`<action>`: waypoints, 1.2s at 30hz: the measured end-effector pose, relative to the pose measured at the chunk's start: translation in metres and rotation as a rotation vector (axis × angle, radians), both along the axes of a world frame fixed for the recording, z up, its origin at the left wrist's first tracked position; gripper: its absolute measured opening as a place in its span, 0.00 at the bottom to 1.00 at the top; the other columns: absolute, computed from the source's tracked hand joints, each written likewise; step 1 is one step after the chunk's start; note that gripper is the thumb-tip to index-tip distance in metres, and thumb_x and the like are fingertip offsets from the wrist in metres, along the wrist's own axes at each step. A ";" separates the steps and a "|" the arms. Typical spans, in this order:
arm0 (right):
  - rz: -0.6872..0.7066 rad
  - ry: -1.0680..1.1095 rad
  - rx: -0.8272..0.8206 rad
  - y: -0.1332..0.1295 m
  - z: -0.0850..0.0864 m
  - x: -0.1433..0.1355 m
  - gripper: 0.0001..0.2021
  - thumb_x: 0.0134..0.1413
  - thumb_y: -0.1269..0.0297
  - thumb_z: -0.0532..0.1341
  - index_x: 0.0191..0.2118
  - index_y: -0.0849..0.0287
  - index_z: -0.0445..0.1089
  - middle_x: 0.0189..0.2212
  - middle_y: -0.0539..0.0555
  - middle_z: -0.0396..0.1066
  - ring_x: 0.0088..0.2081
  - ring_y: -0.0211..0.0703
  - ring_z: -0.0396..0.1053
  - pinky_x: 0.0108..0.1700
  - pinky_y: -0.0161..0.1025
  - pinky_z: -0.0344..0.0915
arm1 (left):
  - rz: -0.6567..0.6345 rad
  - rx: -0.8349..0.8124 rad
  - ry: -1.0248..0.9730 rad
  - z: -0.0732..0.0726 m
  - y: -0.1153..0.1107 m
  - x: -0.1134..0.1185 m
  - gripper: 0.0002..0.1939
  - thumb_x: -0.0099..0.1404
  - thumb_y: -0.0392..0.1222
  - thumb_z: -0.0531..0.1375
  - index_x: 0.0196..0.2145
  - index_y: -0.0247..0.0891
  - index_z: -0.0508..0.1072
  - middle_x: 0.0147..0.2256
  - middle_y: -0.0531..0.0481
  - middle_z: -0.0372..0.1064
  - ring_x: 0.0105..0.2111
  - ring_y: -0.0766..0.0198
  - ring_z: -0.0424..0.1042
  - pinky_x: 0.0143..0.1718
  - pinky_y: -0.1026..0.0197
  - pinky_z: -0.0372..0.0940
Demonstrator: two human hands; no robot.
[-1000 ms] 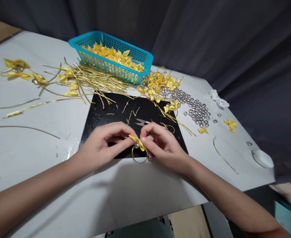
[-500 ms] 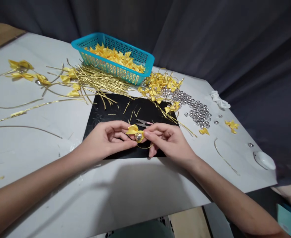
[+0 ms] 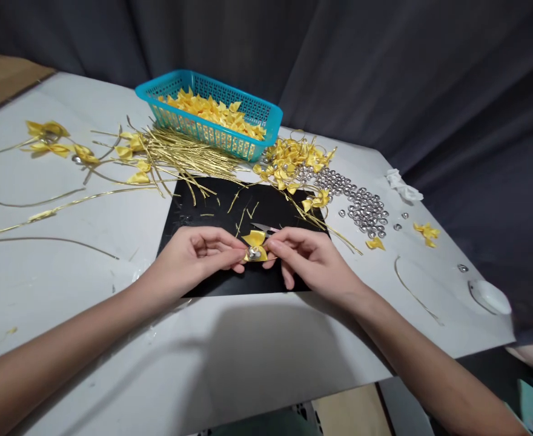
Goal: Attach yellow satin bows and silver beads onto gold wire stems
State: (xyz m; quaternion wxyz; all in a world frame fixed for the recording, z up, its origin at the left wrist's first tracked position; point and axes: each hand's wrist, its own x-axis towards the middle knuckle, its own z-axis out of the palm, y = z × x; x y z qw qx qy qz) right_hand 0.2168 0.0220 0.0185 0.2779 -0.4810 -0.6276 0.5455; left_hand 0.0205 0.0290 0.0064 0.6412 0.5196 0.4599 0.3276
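Observation:
Between my two hands sits a small yellow ribbon bow (image 3: 254, 244) with a silver bead at its centre and a thin gold wire loop running toward my right hand. My left hand (image 3: 194, 259) pinches the bow's left side with thumb and fingertips. My right hand (image 3: 311, 259) pinches its right side, and its lower fingers are spread. Both hands hover over the near edge of a black mat (image 3: 212, 212). Small snips (image 3: 261, 228) lie on the mat just behind the bow.
A teal basket (image 3: 212, 130) of yellow bows stands at the back. Gold wire strips (image 3: 175, 154) lie left of it; finished bows (image 3: 294, 158) and silver beads (image 3: 361, 206) lie to the right. Loose bows and wires scatter the white table's (image 3: 66, 278) left side. A white dish (image 3: 489, 297) sits far right.
The bow has turned from edge-on and hanging to face up, showing its silver bead. Both hands rose slightly toward the mat's middle, and the wire loop no longer hangs below.

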 end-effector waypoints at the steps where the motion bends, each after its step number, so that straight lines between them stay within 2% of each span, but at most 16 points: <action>1: -0.009 -0.041 0.060 0.000 0.000 0.000 0.12 0.58 0.58 0.56 0.31 0.62 0.67 0.24 0.49 0.69 0.14 0.26 0.59 0.17 0.28 0.56 | -0.010 0.030 0.022 0.000 0.000 0.000 0.05 0.56 0.39 0.63 0.27 0.35 0.74 0.24 0.50 0.76 0.27 0.64 0.75 0.31 0.66 0.69; 6: -0.031 -0.262 0.389 -0.004 -0.004 0.001 0.09 0.59 0.64 0.54 0.30 0.62 0.66 0.18 0.46 0.61 0.18 0.28 0.53 0.20 0.28 0.50 | -0.048 0.132 0.094 0.002 -0.002 0.004 0.06 0.60 0.39 0.60 0.28 0.34 0.73 0.23 0.52 0.72 0.25 0.68 0.71 0.26 0.69 0.67; 13: -0.104 -0.330 0.433 -0.001 -0.004 0.006 0.09 0.59 0.64 0.54 0.29 0.61 0.64 0.17 0.45 0.57 0.17 0.28 0.51 0.20 0.29 0.48 | -0.043 0.178 0.100 -0.001 -0.001 0.005 0.07 0.61 0.42 0.59 0.30 0.35 0.71 0.24 0.52 0.69 0.26 0.68 0.70 0.28 0.69 0.66; 17: -0.040 -0.255 0.376 -0.003 -0.002 0.004 0.10 0.59 0.63 0.55 0.29 0.61 0.65 0.19 0.46 0.60 0.19 0.29 0.54 0.21 0.29 0.50 | -0.038 0.206 0.083 -0.003 0.000 0.003 0.06 0.60 0.40 0.59 0.29 0.35 0.71 0.25 0.52 0.70 0.27 0.68 0.70 0.29 0.68 0.66; 21: 0.074 -0.040 0.107 -0.006 0.001 -0.001 0.09 0.58 0.60 0.55 0.33 0.61 0.66 0.25 0.48 0.65 0.19 0.27 0.56 0.20 0.29 0.53 | 0.001 0.290 0.089 -0.001 -0.002 0.001 0.04 0.58 0.39 0.59 0.31 0.35 0.71 0.29 0.52 0.71 0.29 0.68 0.71 0.30 0.69 0.67; 24: 0.083 0.071 -0.118 -0.006 0.002 -0.004 0.11 0.56 0.56 0.57 0.34 0.61 0.65 0.19 0.44 0.60 0.16 0.28 0.56 0.19 0.28 0.54 | 0.050 0.402 0.149 0.000 -0.004 0.000 0.03 0.58 0.38 0.60 0.30 0.36 0.71 0.29 0.52 0.71 0.29 0.69 0.71 0.29 0.70 0.67; 27: 0.059 0.128 -0.231 -0.005 0.001 -0.006 0.13 0.54 0.55 0.59 0.33 0.61 0.65 0.14 0.41 0.57 0.15 0.28 0.55 0.18 0.28 0.54 | 0.048 0.458 0.186 0.001 -0.007 0.000 0.02 0.57 0.38 0.61 0.30 0.37 0.72 0.29 0.52 0.72 0.27 0.69 0.72 0.27 0.71 0.67; 31: 0.016 0.185 -0.226 -0.006 -0.002 -0.007 0.13 0.50 0.56 0.63 0.32 0.61 0.64 0.17 0.42 0.60 0.14 0.26 0.54 0.17 0.27 0.53 | 0.039 0.538 0.246 0.001 -0.010 -0.001 0.03 0.57 0.36 0.60 0.32 0.37 0.73 0.29 0.51 0.75 0.26 0.68 0.73 0.28 0.69 0.70; 36: -0.066 0.159 -0.107 -0.009 -0.002 -0.007 0.10 0.55 0.58 0.59 0.34 0.60 0.63 0.27 0.47 0.66 0.15 0.23 0.56 0.17 0.26 0.54 | 0.039 0.683 0.304 -0.001 -0.013 -0.001 0.03 0.57 0.35 0.58 0.31 0.38 0.71 0.29 0.51 0.74 0.25 0.69 0.72 0.27 0.71 0.70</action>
